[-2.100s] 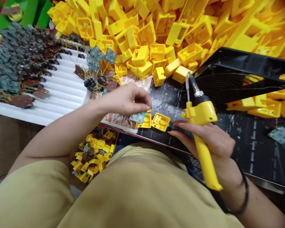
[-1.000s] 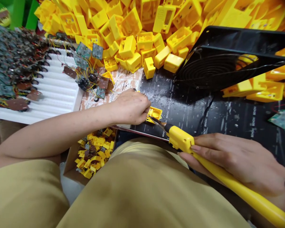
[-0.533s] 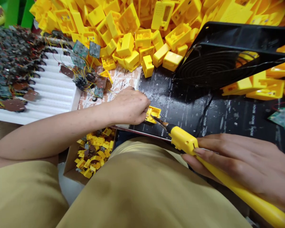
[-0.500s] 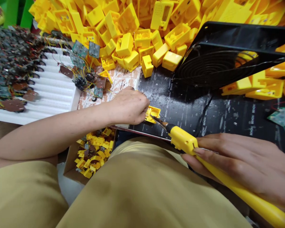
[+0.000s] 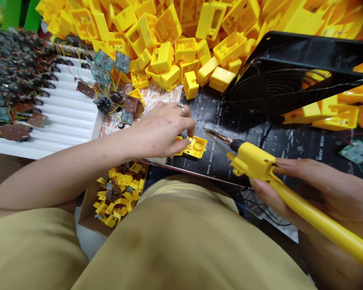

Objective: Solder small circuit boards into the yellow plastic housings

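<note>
A small yellow plastic casing point(image 5: 199, 148) lies open side up at the bench's front edge. My left hand point(image 5: 166, 127) is over its left part, thumb and forefinger curled with their tips close together at the casing. Whether something smaller sits between those tips is hidden. In my right hand point(image 5: 323, 193) is a yellow soldering gun point(image 5: 257, 159), gripped by its long handle. Its metal tip and the thin tube beside it point left, a little above and right of the casing, without touching it.
Yellow casings point(image 5: 161, 56) are heaped along the back. A black fan point(image 5: 278, 80) leans at the right, near a loose circuit board point(image 5: 357, 151). Wired boards point(image 5: 15, 80) cover a white ridged tray point(image 5: 75, 117) at left. A carton point(image 5: 86, 211) below holds small yellow parts.
The soldering gun's tip has come off the casing, moving up and right with my right hand. My left hand's fingers have loosened from a fist into a curled pinch.
</note>
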Demonstrator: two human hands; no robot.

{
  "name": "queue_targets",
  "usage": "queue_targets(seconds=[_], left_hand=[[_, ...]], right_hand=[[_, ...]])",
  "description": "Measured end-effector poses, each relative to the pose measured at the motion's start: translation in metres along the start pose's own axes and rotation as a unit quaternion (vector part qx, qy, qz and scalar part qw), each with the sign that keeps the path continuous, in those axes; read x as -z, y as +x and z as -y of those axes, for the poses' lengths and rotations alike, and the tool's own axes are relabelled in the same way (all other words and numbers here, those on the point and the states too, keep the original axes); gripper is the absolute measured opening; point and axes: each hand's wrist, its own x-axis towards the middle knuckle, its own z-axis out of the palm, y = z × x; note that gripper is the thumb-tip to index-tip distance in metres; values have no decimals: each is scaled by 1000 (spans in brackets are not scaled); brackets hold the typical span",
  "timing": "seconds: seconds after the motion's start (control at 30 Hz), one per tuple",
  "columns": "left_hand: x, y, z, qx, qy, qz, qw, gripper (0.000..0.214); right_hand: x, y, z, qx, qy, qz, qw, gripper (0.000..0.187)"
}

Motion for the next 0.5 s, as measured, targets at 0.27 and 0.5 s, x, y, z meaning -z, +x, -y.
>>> queue_targets(seconds=[0.27, 0.5], left_hand=[[-23, -18, -11, -7, 137, -43, 990, 25], [-32, -13, -9, 35, 17, -121, 992, 26]], right_hand=[[4, 3, 12, -65, -13, 36, 997, 27], [5, -8, -10, 7, 40, 10, 999, 36]])
